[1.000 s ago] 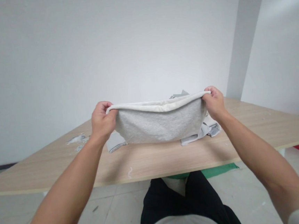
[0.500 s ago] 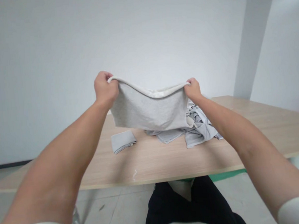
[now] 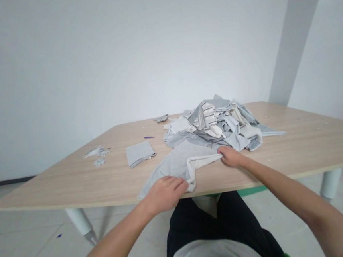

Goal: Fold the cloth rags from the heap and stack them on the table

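Note:
A light grey piece of cloth (image 3: 174,160) with a white edge band lies on the table, its band bent at an angle toward me. My left hand (image 3: 167,191) is closed on the near corner of the cloth by the table's front edge. At the other end of the band, my right hand (image 3: 229,156) pinches the corner, close to the heap. To the left of the cloth sits a folded grey cloth (image 3: 140,153), lying flat.
A tangled heap of grey, white and striped cloths (image 3: 213,121) covers the back right of the wooden table (image 3: 74,181). White scraps (image 3: 98,151) lie at left, a small purple item (image 3: 149,137) farther in. Behind stands a pale wall (image 3: 122,48).
Both hands have come down from the air with the stretched cloth, which now rests on the table. My left hand has moved toward me and right, skewing the cloth.

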`<state>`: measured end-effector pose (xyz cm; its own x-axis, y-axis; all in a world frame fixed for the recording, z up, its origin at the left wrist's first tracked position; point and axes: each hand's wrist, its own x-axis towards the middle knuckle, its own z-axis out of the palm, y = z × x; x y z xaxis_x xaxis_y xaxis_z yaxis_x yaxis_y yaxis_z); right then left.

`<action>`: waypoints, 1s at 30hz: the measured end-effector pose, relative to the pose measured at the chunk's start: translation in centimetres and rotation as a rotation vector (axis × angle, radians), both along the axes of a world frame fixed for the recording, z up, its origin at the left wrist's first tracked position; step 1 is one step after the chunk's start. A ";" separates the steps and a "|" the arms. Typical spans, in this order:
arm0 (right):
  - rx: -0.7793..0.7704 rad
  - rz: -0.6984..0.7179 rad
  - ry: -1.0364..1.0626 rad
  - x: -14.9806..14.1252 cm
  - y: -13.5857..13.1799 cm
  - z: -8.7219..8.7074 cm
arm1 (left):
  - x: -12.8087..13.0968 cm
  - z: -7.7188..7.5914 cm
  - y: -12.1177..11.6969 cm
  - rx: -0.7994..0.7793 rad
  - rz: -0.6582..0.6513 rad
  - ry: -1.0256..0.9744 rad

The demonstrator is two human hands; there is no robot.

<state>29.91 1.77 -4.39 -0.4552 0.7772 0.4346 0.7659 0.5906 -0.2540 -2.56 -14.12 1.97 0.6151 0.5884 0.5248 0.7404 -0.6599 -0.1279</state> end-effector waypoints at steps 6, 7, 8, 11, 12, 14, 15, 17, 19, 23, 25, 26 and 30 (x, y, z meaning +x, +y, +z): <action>0.098 0.250 -0.104 -1.2 -5.6 2.5 | 1.6 -2.2 -1.5 0.074 -0.129 0.288; 0.121 0.349 -0.113 -2.3 -7.2 2.8 | 2.0 -2.5 -1.5 0.095 -0.118 0.287; 0.133 0.432 -0.128 -3.5 -8.8 3.0 | 2.4 -2.8 -1.6 0.119 -0.103 0.276; 0.155 0.594 -0.151 -7.5 -12.5 2.4 | 3.5 -3.8 -1.2 0.181 -0.073 0.193; 0.162 0.563 -0.114 -8.6 -13.1 2.0 | 3.6 -4.1 -1.0 0.196 -0.065 0.158; 0.171 0.471 -0.078 -10.1 -13.8 1.5 | 3.7 -4.6 -0.7 0.213 -0.049 0.094; 0.176 0.426 -0.083 -10.5 -13.8 1.6 | 3.6 -4.8 -0.5 0.210 -0.043 0.069; 0.182 0.368 -0.149 -10.9 -13.6 2.1 | 3.3 -5.2 -0.4 0.172 -0.031 0.016; 0.191 0.342 -0.235 -11.1 -13.3 3.0 | 2.7 -5.6 -0.4 0.099 -0.006 -0.046; 0.219 0.272 -0.260 -11.3 -12.3 5.1 | 0.8 -5.9 -0.2 -0.045 0.163 -0.089; 0.226 0.229 -0.208 -11.1 -11.6 6.4 | -0.8 -5.4 0.2 -0.114 0.262 -0.038; 0.230 0.216 -0.180 -11.0 -11.2 7.1 | -1.7 -4.9 0.5 -0.141 0.316 -0.014; 0.274 0.205 -0.097 -10.5 -9.7 10.1 | -5.3 -3.2 2.2 -0.177 0.513 0.002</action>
